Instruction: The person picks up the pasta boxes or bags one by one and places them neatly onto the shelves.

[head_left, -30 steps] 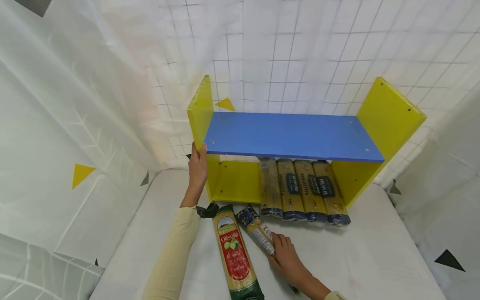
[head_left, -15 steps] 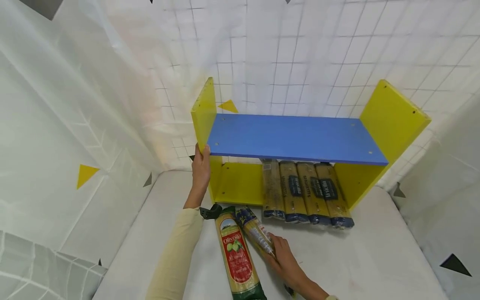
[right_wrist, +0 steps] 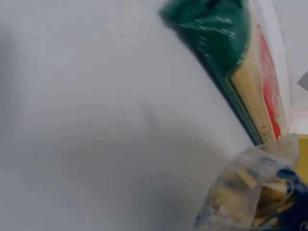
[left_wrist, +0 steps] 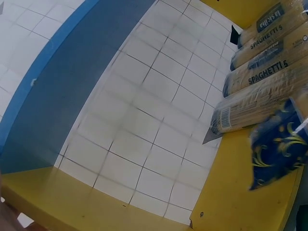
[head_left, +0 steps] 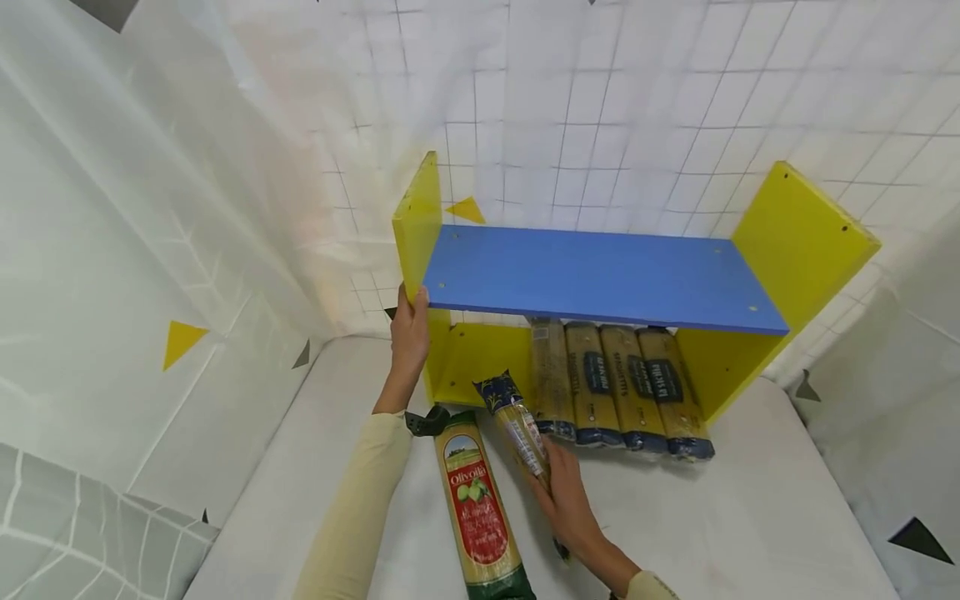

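My right hand (head_left: 566, 496) grips a blue-ended spaghetti packet (head_left: 519, 429) near its lower part, its far end raised in front of the shelf's lower opening. In the left wrist view that packet's blue patterned end (left_wrist: 279, 144) hangs over the yellow bottom board (left_wrist: 236, 183). My left hand (head_left: 409, 337) holds the left yellow side panel (head_left: 417, 225) of the shelf, close to the blue board (head_left: 600, 275). Beside the held packet, an Olivoilà spaghetti packet (head_left: 476, 508) with a red label lies on the white table.
Several spaghetti packets (head_left: 618, 383) lie side by side on the right of the lower compartment, their ends sticking out past its front edge. The right yellow side panel (head_left: 802, 242) rises beyond them. A white gridded sheet (head_left: 600, 100) hangs behind the shelf.
The packet in my right hand has lifted off the table beside the Olivoilà packet and moved up toward the shelf opening. My left hand keeps its hold on the side panel.
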`<state>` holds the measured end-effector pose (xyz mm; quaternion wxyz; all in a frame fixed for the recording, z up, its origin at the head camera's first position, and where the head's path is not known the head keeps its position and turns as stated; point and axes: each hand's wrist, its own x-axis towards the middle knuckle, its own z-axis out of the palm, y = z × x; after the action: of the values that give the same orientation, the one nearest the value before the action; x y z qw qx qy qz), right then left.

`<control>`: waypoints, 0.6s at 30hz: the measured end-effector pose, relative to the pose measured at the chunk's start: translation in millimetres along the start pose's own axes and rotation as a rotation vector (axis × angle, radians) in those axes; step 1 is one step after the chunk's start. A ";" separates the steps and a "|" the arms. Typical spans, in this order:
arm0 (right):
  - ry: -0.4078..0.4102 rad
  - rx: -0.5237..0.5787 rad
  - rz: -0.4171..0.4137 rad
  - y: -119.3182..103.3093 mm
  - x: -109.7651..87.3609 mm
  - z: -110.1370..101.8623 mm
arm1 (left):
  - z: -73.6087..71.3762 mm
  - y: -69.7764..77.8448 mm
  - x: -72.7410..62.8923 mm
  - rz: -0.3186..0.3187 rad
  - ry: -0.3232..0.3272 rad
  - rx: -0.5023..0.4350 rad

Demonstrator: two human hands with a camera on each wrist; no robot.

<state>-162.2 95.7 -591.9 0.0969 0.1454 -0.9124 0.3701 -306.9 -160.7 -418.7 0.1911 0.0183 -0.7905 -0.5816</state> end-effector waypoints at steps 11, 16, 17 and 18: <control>0.039 -0.059 0.056 -0.9 11.8 24.0 | 1.9 -0.3 -2.1 -0.003 -0.004 0.012; 0.006 -0.120 0.038 2.6 12.6 21.6 | 2.5 0.5 0.2 0.009 0.002 0.020; -0.014 -0.125 0.032 4.0 12.3 20.3 | 2.3 0.5 0.6 0.009 0.006 0.022; -0.036 -0.129 0.020 5.6 11.6 18.9 | 2.0 0.3 0.9 0.008 0.010 0.026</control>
<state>-176.3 84.0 -605.6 0.0858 0.1366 -0.9373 0.3088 -308.3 -159.0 -418.7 0.1971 0.0207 -0.7971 -0.5704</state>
